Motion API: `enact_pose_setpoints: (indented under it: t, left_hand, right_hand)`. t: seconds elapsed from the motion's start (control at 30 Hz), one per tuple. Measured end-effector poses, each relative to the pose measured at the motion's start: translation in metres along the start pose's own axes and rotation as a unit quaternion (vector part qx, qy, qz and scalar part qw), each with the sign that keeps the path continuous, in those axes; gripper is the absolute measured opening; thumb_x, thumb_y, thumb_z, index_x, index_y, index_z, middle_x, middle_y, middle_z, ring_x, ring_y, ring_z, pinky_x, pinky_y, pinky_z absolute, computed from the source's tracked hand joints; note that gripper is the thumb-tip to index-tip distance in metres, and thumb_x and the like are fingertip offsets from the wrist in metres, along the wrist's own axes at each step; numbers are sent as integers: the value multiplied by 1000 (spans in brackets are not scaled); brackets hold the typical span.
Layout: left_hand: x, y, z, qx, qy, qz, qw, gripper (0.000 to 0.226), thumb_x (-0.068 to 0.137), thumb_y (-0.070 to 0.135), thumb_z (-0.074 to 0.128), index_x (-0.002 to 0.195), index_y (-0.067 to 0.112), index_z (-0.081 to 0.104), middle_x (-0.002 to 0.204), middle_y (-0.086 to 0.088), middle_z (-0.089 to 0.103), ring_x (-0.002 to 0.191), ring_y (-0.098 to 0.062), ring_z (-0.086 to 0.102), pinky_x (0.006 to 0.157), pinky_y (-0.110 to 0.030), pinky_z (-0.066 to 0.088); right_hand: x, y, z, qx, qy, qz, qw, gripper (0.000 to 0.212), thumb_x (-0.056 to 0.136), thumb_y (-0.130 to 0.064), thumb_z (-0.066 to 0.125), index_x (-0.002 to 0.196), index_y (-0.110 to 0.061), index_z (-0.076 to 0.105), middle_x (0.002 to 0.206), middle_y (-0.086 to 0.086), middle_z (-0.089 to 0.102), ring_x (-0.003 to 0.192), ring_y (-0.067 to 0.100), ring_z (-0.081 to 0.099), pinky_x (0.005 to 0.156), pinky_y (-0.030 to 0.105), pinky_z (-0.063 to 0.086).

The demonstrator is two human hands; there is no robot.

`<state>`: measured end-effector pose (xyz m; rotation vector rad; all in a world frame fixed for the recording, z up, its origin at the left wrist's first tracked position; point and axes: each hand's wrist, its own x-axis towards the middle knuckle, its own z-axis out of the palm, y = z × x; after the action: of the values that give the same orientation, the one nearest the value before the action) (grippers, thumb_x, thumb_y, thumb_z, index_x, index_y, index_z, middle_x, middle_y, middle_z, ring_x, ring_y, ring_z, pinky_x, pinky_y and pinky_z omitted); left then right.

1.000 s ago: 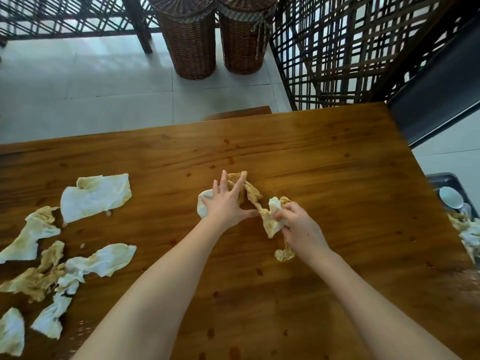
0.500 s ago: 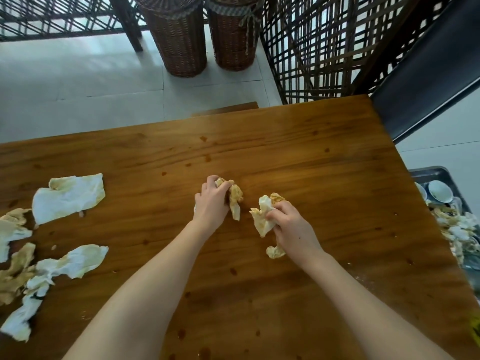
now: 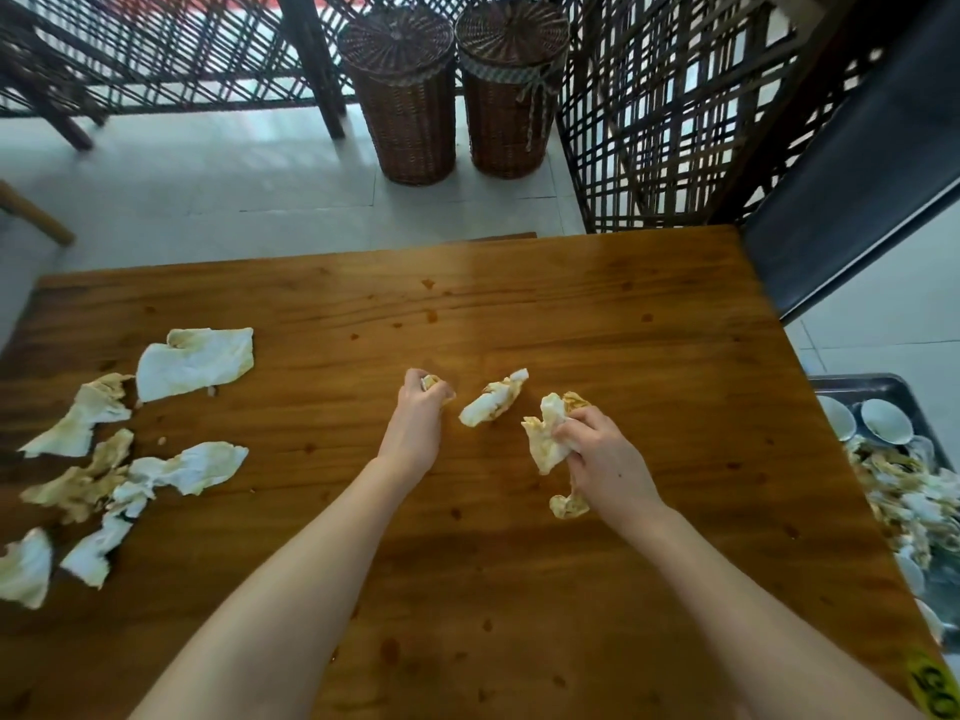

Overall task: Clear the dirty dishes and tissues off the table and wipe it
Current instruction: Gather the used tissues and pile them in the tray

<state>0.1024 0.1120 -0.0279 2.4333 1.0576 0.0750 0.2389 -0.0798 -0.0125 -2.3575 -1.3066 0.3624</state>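
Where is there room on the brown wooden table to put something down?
The far strip of the brown wooden table, beyond the left hand and right hand, is free. So is the stretch from the right hand to the table's right edge. The left side is crowded with crumpled stained white tissues, and one loose stained tissue lies between the hands.
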Motion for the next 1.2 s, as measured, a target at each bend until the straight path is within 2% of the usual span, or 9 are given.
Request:
enact_pose_setpoints:
  t: [0.2,0.3,0.5,0.6,0.7,1.07,1.13,1.2]
  left_hand:
    - [-21,16,-18,19,-24,26,999,50,85,-12,58,129,13,55,139,-10,34,124,-26,45,92,-25,45]
    - [-26,18,-20,11,-36,25,999,47,88,-5,60,131,15,55,139,-9,35,122,-25,46,92,-24,44]
    - [-42,6,-33,-1,-31,37,999,41,91,1,60,129,14,55,131,-9,37,110,-26,52,87,-28,51]
    - [-48,-9,-43,4,-21,13,1000,40,90,4,62,128,14,56,133,-9,37,112,-25,52,90,-28,51]
    - [-51,-21,-51,5,-14,-14,1000,44,88,1,63,129,14,55,137,-9,36,117,-25,51,94,-27,49]
    - [-34,-43,-35,-21,-3,-46,999,44,89,0,61,128,18,55,140,-5,35,122,-20,49,96,-25,47]
    - [-31,-47,-32,-24,-8,-50,998,43,90,2,61,129,19,55,141,-5,34,123,-20,48,97,-25,47]
    - [-30,-51,-29,-26,-15,-52,998,41,90,2,60,128,18,55,140,-6,34,122,-20,47,96,-24,47]
  right_hand:
    - [-22,-2,-16,-16,17,37,999,24,88,-10,62,109,-20,67,115,-6,57,102,8,57,67,2,35]
    - [-30,-5,-22,-19,29,55,998,26,87,-11,64,110,-21,67,115,-5,57,98,7,56,68,2,35]
    - [-17,-20,-24,-18,17,35,999,26,86,-6,63,108,-20,67,109,-7,54,90,4,52,64,11,46]
    - [6,-30,-19,-7,6,12,1000,25,88,-4,60,106,-20,66,107,-7,54,93,8,54,66,17,50]
    - [33,-40,-11,-9,-10,-9,1000,26,90,-3,56,110,-17,65,108,-4,54,96,11,54,68,19,48]
    - [98,-38,37,-94,-127,-63,985,45,85,9,54,123,-17,54,125,1,48,105,16,50,71,23,52]
    - [104,-35,44,-110,-160,-76,978,55,81,12,56,127,-18,51,135,2,41,112,20,48,74,27,54]
    - [107,-33,48,-128,-201,-78,968,70,77,16,56,135,-21,45,149,3,25,127,26,38,81,34,54]
